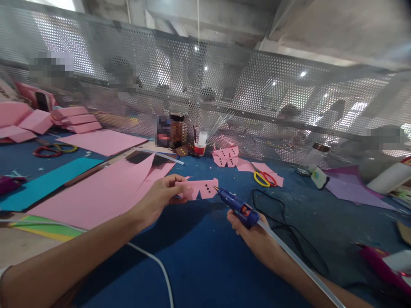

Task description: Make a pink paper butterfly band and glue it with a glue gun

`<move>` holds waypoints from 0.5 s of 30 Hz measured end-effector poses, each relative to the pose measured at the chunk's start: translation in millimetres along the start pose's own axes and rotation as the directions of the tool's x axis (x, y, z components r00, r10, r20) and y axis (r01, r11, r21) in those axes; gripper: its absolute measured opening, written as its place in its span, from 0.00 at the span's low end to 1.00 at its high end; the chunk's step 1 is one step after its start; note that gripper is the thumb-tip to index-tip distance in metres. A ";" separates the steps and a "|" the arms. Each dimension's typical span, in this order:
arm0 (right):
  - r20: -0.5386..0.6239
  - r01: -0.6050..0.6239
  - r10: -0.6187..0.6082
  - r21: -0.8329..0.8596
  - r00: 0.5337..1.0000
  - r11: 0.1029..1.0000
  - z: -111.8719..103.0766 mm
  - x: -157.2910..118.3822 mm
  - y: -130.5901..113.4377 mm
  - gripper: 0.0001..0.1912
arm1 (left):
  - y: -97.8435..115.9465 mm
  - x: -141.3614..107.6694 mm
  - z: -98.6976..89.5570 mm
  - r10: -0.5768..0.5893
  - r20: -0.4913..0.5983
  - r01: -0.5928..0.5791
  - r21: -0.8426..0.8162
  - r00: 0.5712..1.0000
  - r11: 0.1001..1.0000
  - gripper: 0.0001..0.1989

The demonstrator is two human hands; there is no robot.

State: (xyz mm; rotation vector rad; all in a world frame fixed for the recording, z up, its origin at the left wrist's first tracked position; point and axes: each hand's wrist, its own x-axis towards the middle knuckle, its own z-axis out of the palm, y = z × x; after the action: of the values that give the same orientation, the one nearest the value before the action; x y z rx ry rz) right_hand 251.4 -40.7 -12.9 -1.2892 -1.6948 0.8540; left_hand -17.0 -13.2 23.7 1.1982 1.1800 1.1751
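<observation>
My left hand (160, 196) pinches a folded pink paper piece (195, 190) by its left end, above the blue table. Small black squares mark the piece, and a notch is cut in its lower edge. In my right hand (252, 235) is a blue hot glue gun (236, 203), its handle mostly hidden by the fingers. A long clear glue stick (298, 252) sticks out of its back end. The nozzle tip is at the right edge of the pink piece; whether it touches I cannot tell.
Scissors with yellow and red handles (265, 179) lie beyond the glue gun, near similar pink pieces (226, 155). Large pink sheets (93, 196) and a teal strip (48, 182) cover the left. A black cable (285, 226) and a white cord (157, 261) cross the table. Perforated metal panel (231, 85) behind.
</observation>
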 end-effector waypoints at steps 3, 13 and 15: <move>0.043 0.020 -0.019 0.000 0.999 1.000 0.6 -2.8 0.0 0.18 | 0.7 -1.1 1.9 0.001 0.046 0.000 -0.015 0.999 1.000 0.09; 0.195 0.138 -0.133 -0.011 0.972 0.990 1.8 -5.8 -6.0 0.13 | -6.4 -2.1 4.3 -0.007 0.100 0.014 -0.069 0.995 0.998 0.13; 0.210 0.129 -0.124 -0.013 0.970 0.992 1.7 -5.6 -5.5 0.13 | -6.4 -2.2 3.9 -0.014 0.104 0.019 -0.053 0.995 0.998 0.15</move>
State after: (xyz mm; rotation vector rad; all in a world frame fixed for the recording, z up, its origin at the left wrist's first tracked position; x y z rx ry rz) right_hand 248.4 -47.5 -9.9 -1.1266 -1.9375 0.9195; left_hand -13.0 -15.7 17.4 1.1922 1.0723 1.1126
